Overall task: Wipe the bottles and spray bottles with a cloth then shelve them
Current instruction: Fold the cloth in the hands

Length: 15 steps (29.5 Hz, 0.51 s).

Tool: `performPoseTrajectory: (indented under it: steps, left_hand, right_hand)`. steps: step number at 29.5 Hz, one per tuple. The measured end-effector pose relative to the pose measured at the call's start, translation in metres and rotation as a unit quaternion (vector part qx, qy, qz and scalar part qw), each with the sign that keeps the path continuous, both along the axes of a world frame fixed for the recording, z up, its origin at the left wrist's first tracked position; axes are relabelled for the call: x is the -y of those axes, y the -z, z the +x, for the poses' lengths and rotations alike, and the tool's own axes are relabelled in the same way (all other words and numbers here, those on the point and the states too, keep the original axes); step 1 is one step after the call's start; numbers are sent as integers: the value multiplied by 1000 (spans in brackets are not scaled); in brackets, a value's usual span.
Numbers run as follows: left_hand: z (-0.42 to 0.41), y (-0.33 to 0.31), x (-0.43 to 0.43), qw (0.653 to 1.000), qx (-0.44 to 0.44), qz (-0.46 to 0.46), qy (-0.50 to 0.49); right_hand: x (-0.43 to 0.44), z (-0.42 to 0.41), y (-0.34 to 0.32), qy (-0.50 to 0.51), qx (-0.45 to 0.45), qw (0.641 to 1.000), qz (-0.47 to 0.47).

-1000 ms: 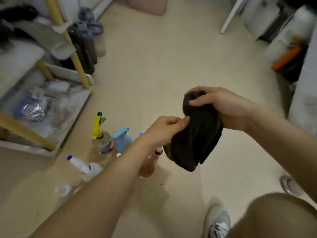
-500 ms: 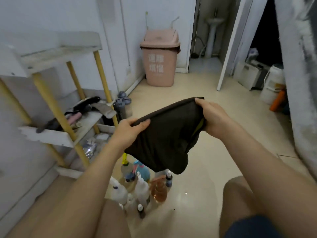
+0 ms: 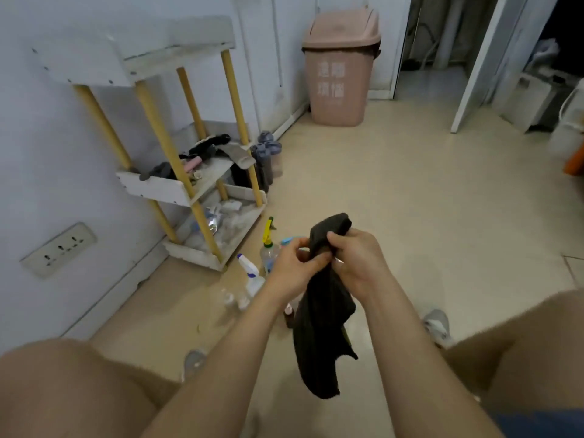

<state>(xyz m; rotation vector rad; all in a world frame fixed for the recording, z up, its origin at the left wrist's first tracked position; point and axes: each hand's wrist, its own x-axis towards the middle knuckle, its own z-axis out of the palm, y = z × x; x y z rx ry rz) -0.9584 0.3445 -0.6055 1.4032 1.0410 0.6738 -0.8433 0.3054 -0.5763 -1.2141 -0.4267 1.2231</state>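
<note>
Both hands meet at the bunched top of the dark cloth [image 3: 322, 336]: left hand [image 3: 294, 267] and right hand [image 3: 357, 260] each curl fingers tightly round it, the rest hanging down between the forearms. Beyond them, spray bottles [image 3: 252, 276] stand on the floor [image 3: 410, 200] just beside the shelf rack [image 3: 189, 191].

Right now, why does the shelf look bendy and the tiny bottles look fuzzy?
Head view: the wide-angle lens bows the shelf legs and door toward the edges; the small bottles on the floor are smeared, probably motion blur; the dark cloth shows little detail.
</note>
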Motion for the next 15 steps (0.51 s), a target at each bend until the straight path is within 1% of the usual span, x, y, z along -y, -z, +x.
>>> performPoseTrajectory:
  steps: [1, 2, 3, 4, 5, 6, 7, 9, 10, 11, 12, 13, 14, 15]
  left_hand:
    - [-2, 19, 3, 1000, -10, -14, 5]
    - [-4, 38, 5, 999, -27, -28, 26]
    - [-7, 58, 7, 996, -52, -40, 62]
    - [-8, 75, 10, 990, -81, -45, 104]
    - [-9, 91, 12, 983, -114, -42, 140]
    - [-7, 105, 14, 974, -147, -33, 169]
    - [-5, 118, 15, 963, -192, -16, 187]
    - [-2, 139, 15, 941, -286, 25, 180]
    - [0, 149, 15, 937, -309, 35, 161]
    - [1, 155, 14, 942, -309, 28, 131]
    - [3, 161, 13, 952, -292, 6, 91]
    - [6, 164, 11, 962, -267, -30, 49]
    - [9, 165, 7, 967, -243, -72, 20]
    - [12, 166, 3, 969, -219, -116, 17]
  right_hand:
    - [1, -2, 20, 4, 74, 997, -25]
    - [2, -3, 40, 7, 171, 984, -55]
    - [4, -4, 60, 10, 262, 961, -93]
    - [7, -6, 78, 16, 321, 937, -134]
    - [10, -7, 96, 29, 333, 926, -177]
    - [11, -7, 113, 46, 306, 926, -218]
    - [12, -8, 126, 69, 259, 929, -255]
    - [11, -11, 146, 131, 121, 935, -308]
    - [10, -12, 151, 161, 46, 931, -324]
    - [8, -13, 154, 184, -16, 925, -332]
    - [4, -12, 157, 203, -56, 918, -335]
    - [1, -11, 159, 221, -78, 913, -334]
    - [-4, -9, 162, 233, -81, 911, -330]
    - [-7, -7, 166, 246, -66, 911, -325]
